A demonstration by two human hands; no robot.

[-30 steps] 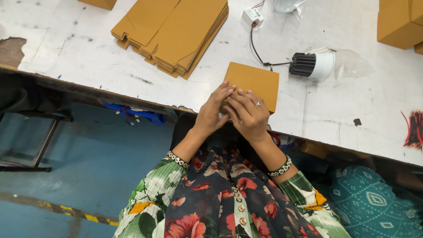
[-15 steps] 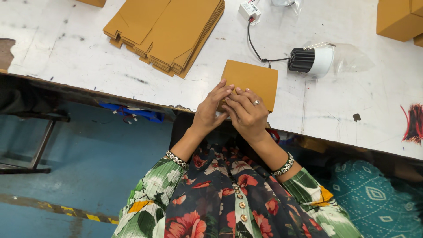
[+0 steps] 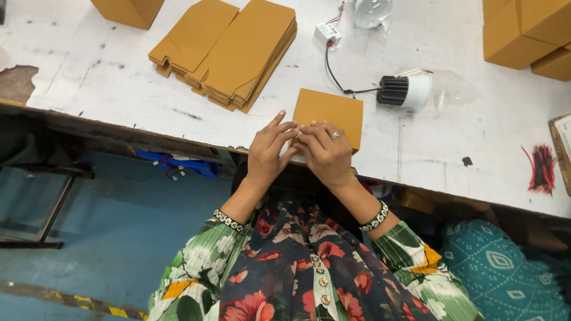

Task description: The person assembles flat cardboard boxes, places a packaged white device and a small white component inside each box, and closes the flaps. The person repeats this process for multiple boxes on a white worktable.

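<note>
A brown cardboard box [image 3: 329, 113] rests at the near edge of the white table [image 3: 107, 89]. My left hand [image 3: 269, 153] and my right hand [image 3: 324, 151] meet at the box's near side, fingers curled over its edge and gripping it. The part of the box under my fingers is hidden. A ring shows on my right hand and beaded bracelets sit on both wrists.
A stack of flat brown box blanks [image 3: 229, 50] lies at the back left. A white lamp with a black finned body [image 3: 405, 90], its cable and small white driver [image 3: 328, 34] lie right of the box. Assembled brown boxes [image 3: 523, 32] stand at the far right. Red-black wire ties [image 3: 542, 169] lie near the edge.
My hands stay on the near edge of the box with only small finger movements. The view has shifted slightly; nothing on the table moved.
</note>
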